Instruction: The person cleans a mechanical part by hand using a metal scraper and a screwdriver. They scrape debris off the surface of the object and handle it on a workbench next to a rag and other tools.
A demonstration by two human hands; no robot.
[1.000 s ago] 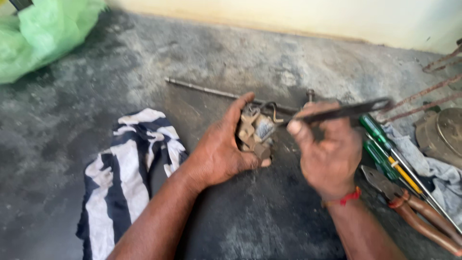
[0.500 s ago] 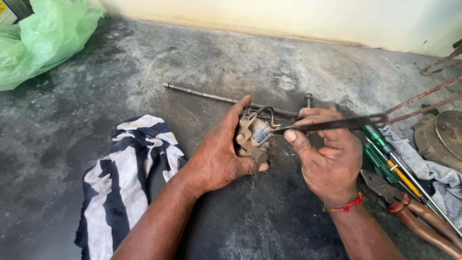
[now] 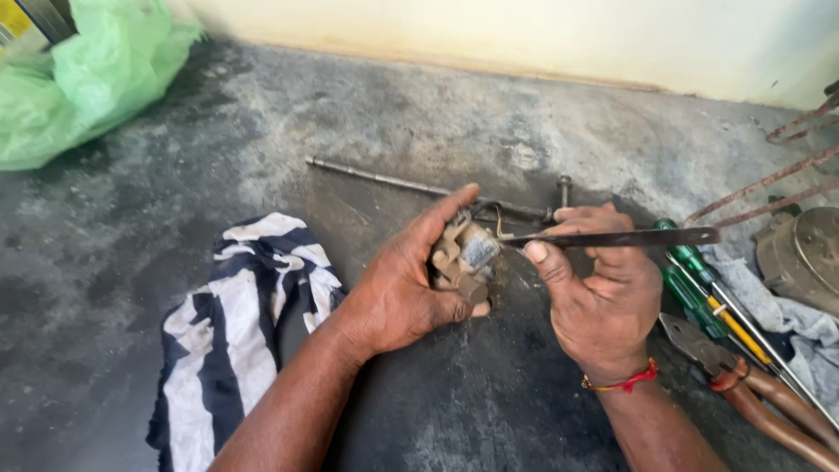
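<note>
Above the stained concrete floor (image 3: 218, 149), the left hand (image 3: 402, 288) is gripping a small grimy metal part (image 3: 463, 258), steadying it for the tool.
The right hand (image 3: 599, 297) is pinching a thin dark flat tool (image 3: 612, 237), its tip meeting the part. Behind them a long rod (image 3: 384, 181) is lying; a striped cloth (image 3: 232, 323), screwdrivers (image 3: 699, 288) and pliers (image 3: 743, 385) are crowding either side.
</note>
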